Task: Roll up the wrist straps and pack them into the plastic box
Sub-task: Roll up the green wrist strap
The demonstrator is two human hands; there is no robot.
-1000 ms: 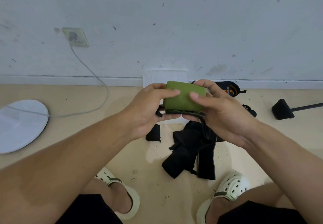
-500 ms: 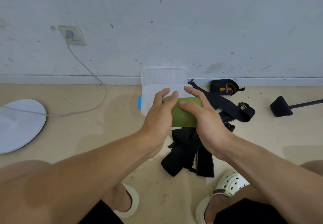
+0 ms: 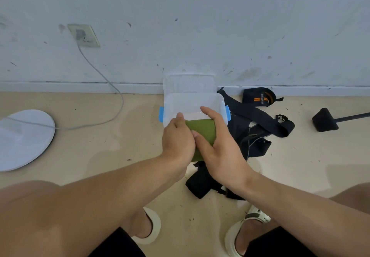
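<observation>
The tan floor [image 3: 100, 156] carries a clear plastic box [image 3: 192, 104], black straps [image 3: 258, 128], a rolled black-orange wrist strap [image 3: 258, 97] and a white round base [image 3: 24, 138].

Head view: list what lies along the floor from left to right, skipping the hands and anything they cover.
White round disc → grey cable → clear plastic box with blue latches → loose black straps → rolled black strap with orange stripes → black wedge-shaped foot on a rod.
</observation>
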